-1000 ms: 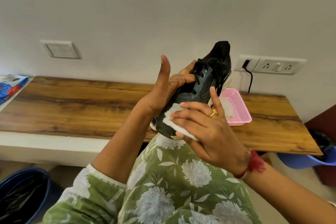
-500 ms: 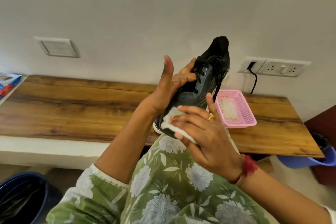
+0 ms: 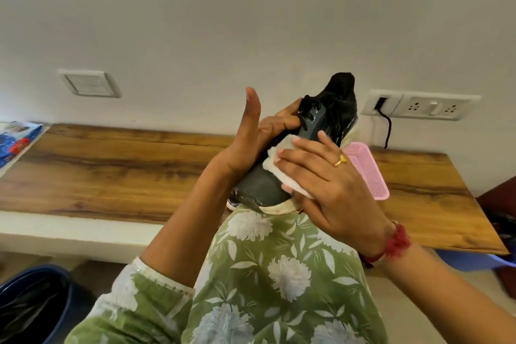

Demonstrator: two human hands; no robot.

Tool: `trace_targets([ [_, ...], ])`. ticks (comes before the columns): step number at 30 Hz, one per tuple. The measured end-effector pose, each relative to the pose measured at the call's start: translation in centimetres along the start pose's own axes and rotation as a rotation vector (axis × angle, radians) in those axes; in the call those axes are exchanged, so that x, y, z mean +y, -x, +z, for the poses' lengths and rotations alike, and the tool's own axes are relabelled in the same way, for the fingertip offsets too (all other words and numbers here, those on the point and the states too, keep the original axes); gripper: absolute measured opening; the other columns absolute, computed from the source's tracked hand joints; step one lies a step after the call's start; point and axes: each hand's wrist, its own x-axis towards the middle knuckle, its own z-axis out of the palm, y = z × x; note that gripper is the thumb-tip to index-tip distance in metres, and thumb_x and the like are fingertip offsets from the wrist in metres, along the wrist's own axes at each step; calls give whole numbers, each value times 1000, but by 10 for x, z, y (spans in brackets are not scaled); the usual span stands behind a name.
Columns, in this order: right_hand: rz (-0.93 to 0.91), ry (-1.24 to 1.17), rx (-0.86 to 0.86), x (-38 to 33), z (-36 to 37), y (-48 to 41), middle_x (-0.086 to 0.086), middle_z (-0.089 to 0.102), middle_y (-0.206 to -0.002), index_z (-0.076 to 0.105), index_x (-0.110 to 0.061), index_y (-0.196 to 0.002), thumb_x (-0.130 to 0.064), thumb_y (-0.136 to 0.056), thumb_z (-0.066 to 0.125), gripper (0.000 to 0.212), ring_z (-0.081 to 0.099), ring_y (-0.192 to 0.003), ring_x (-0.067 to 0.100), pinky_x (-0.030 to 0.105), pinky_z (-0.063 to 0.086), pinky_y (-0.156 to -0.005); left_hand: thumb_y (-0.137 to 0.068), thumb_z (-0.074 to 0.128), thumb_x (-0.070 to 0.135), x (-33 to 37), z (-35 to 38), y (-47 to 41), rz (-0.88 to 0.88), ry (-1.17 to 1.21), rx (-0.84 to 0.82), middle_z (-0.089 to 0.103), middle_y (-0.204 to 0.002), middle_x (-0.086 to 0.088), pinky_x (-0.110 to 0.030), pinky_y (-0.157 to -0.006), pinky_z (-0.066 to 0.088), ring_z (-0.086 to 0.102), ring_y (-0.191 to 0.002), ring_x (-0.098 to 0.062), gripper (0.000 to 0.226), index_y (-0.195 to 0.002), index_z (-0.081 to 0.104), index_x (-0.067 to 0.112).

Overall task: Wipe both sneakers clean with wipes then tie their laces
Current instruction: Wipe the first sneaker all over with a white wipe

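Sneaker [image 3: 259, 187] slants from its toe on the knee [image 3: 251, 232] up to its heel, pointing away from the body. The left hand [image 3: 251, 145] curls its fingers round the laced top. The right hand [image 3: 329, 184] presses a wipe [image 3: 275, 160] flat against the side, just above the toe.

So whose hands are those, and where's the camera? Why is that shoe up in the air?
There's no machine here. The camera sits on a person's head and looks down at their own two hands. The left hand holds a dark sneaker by its laced part, with the heel up. The right hand presses a white wipe flat against the sneaker's side to clean it. Behind the hands is a wooden counter with a pink basket on it.
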Motion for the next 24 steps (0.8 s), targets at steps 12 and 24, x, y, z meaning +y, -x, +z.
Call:
trace_targets([
  [12, 128, -322, 164, 4, -25, 53, 6, 68, -109, 69, -4, -103, -26, -97, 44, 34, 56, -116, 19, 58, 20, -112, -57, 46, 91, 0, 55, -41, 133, 179, 48, 32, -150, -27, -51, -118, 18, 30, -140, -41, 134, -146, 27, -8],
  [24, 359, -644, 283, 5, -40, 45, -2, 59, -125, 55, -14, -123, -39, -100, 36, 39, 53, -108, -8, 17, 42, -94, -58, 35, 91, -8, 48, -34, 85, 261, -47, 44, -139, -27, -43, -108, 38, 47, -124, -37, 134, -140, 32, -14],
])
